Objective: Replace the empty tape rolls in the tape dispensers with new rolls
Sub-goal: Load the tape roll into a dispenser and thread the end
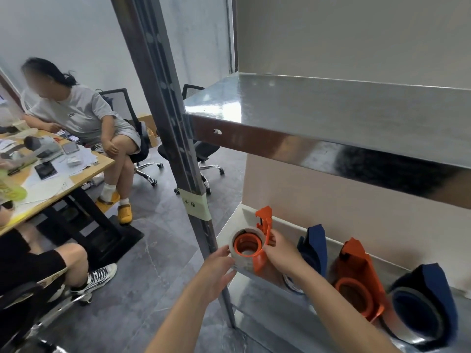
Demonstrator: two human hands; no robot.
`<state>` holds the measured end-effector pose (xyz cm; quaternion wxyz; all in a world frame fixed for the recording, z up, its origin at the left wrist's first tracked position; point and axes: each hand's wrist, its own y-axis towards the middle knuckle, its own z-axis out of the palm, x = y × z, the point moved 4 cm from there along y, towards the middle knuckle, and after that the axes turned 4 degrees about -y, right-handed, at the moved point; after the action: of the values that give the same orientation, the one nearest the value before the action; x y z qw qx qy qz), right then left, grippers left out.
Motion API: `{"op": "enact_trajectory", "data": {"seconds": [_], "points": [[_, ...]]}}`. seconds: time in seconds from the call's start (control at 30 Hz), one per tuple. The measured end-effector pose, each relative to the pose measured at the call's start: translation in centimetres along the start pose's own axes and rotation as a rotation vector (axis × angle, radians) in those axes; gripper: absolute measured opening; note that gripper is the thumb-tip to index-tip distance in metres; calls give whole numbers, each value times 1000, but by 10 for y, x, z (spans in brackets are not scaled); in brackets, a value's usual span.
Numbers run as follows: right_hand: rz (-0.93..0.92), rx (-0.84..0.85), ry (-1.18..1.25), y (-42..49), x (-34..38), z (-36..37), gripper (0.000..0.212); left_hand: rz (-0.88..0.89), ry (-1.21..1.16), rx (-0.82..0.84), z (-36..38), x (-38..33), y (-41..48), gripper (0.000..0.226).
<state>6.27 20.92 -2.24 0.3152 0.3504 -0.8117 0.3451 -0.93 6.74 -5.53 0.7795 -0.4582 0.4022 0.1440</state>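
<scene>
A pale tape roll (235, 254) is held seated round the hub of an orange dispenser (262, 261), just above the near left corner of the lower shelf (257, 296). The roll is gripped by the left hand (219, 266): the thumb is laid on its upper rim and the fingers (229, 275) are curled under its outer side, so the roll lies between them. The dispenser's frame is pinched by the right hand (283, 253), thumb and fingers being closed on the orange plastic just right of the roll; the toothed head is seen upright above those fingers.

To the right of the right hand's fingers, three more dispensers are leaned along the shelf's back lip: a blue dispenser (316, 248) just behind the wrist, a second orange dispenser (356, 273) further right, and a second blue dispenser (428, 301) furthest off.

Above the left fingers, a masking-tape label (196, 204) is wrapped round the steel post (163, 98); handwriting is seen on it but cannot be read. A small dark logo is worn on the grey shirt of a seated person (81, 113); it is too small to be read.

The shelves are of bright sheet metal, the upper shelf (331, 105) being well above both hands. A dark grey tiled floor (158, 263), a wooden table (102, 161) strewn with papers and black office chairs (201, 149) are seen to the left.
</scene>
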Motion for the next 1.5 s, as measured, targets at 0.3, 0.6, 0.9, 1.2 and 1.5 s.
{"op": "enact_trajectory", "data": {"seconds": [0.3,0.6,0.9,1.2,1.5], "points": [[185,-85,-93,20,-9,21,56,-23,-32,-8,-8,2,1,56],[140,-222,17,28,-13,13,53,22,-13,94,-12,-8,-13,46],[-73,-63,320,4,28,-14,49,83,-150,147,2,-43,-52,37],[-287,347,533,-56,54,-14,44,188,-172,483,21,-64,-118,87],[-431,297,485,-98,74,-30,43,252,-56,493,28,-72,-162,101]]}}
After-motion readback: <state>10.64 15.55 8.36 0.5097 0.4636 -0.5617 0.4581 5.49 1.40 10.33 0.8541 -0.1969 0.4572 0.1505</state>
